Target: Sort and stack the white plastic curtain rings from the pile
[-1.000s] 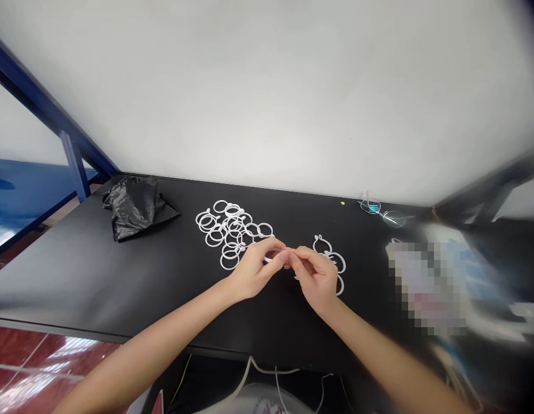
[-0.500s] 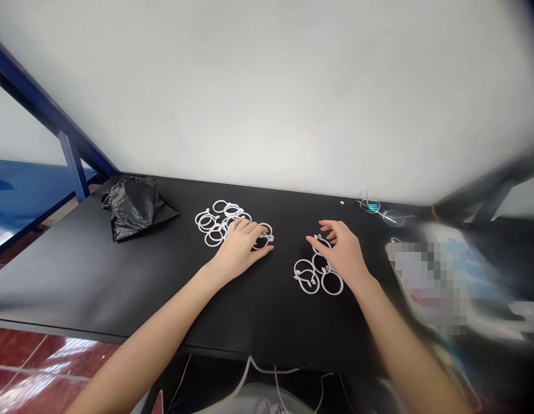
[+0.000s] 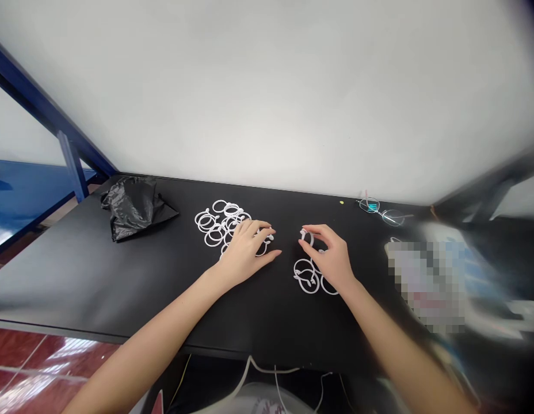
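A heap of several white plastic rings (image 3: pixel 215 221) lies on the black table (image 3: pixel 77 270). My left hand (image 3: pixel 245 250) rests on the heap's right edge with its fingers stretched over the rings. A smaller group of white rings (image 3: pixel 308 277) lies to the right. Above that group my right hand (image 3: pixel 330 253) pinches one white ring (image 3: pixel 305 236) between thumb and fingertips.
A crumpled black plastic bag (image 3: pixel 135 207) sits at the back left of the table. Eyeglasses (image 3: pixel 381 211) lie at the back right near the white wall. A blurred pile of things (image 3: pixel 435 276) fills the right side. Blue metal framing (image 3: pixel 72 164) stands at the left.
My hands, joined on one ring a second ago, parted. The left went to the big heap; the right set rings down at the small group and now pinches a ring.
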{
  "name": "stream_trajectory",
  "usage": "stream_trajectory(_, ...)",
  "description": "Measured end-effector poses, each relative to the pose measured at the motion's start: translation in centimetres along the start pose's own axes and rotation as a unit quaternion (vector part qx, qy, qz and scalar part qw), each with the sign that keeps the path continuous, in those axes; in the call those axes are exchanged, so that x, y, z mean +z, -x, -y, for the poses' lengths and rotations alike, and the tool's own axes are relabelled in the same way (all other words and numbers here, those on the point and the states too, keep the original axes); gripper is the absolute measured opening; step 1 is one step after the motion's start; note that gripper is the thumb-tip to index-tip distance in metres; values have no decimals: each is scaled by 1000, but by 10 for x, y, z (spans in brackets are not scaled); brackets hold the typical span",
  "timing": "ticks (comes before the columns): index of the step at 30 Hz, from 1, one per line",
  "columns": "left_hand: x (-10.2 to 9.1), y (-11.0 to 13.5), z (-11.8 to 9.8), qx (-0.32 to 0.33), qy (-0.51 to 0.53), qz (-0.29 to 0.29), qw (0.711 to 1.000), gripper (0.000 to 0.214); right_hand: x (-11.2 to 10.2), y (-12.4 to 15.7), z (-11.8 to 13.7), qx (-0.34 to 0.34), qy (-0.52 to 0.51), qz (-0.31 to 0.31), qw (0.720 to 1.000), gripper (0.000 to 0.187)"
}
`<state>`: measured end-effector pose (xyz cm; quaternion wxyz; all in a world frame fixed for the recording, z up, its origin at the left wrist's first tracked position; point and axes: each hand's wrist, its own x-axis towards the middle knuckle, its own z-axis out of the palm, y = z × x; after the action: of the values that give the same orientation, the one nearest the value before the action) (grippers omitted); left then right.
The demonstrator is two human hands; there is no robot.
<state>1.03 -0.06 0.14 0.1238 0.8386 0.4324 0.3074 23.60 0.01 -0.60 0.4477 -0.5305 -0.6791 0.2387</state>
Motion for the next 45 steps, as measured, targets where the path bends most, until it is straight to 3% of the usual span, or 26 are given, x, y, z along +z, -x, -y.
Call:
stream_trajectory(5,5,6,-21,-34,214,41,975,55,13,11,23,-23,-210,-18,977,10)
stream_trajectory(11,9,4,-27,-76,327,34,941,35,18,18,39,-4,-274,-11,962,4)
stream_trajectory(18,2,2,-20,-55,214,-54,974,26,21,19,31,56,-219,-21,974,14)
stream_trajectory(21,1,3,-21,-44,198,-43,978,29,23,22,31,74,-204,8,976,16)
stream_trajectory(26,3,4,-25,-49,205,5,978,24,28,28,34,42,-214,29,976,14)
stream_trajectory(34,2,6,-30,-45,214,20,976,27,28,27,38,15,-259,50,964,10)
stream_trajectory(39,-1,5,-25,-31,204,52,977,27,23,23,35,51,-239,79,966,15)
stream_trajectory(42,-2,2,-16,-14,138,24,990,22,14,14,29,86,-228,93,965,23)
stream_trajectory(45,-2,-1,-5,-22,40,-16,999,18,-3,2,19,118,-178,69,974,26)
